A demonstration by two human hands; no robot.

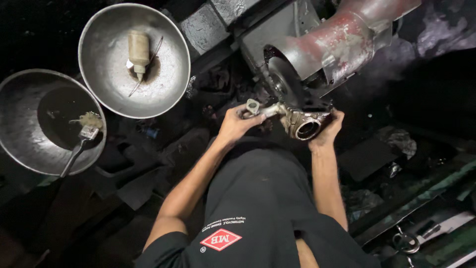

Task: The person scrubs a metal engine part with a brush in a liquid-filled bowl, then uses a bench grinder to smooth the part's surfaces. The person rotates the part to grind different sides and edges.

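Grey cast metal, grimy and dull, makes up the part (297,121) that we see held up against the round grinding wheel (283,82) of a bench machine near the middle of the view; it has a round open bore facing the camera and a thin arm ending in a small flange. We find the left hand (237,120) closed around that arm and flange, fingers curled over it, while the right hand (328,130) cups the body of the part from the far side, fingers wrapped on its edge. Above the wheel sits a worn red-and-grey guard housing (342,42). Further left, we note two shallow metal bowls side by side: the upper bowl (106,79) holds a small pale squeeze bottle (138,51) lying in dark residue, and the lower bowl (20,144) holds dark liquid with a brush (83,136) resting in it. Around everything the bench is black and cluttered.
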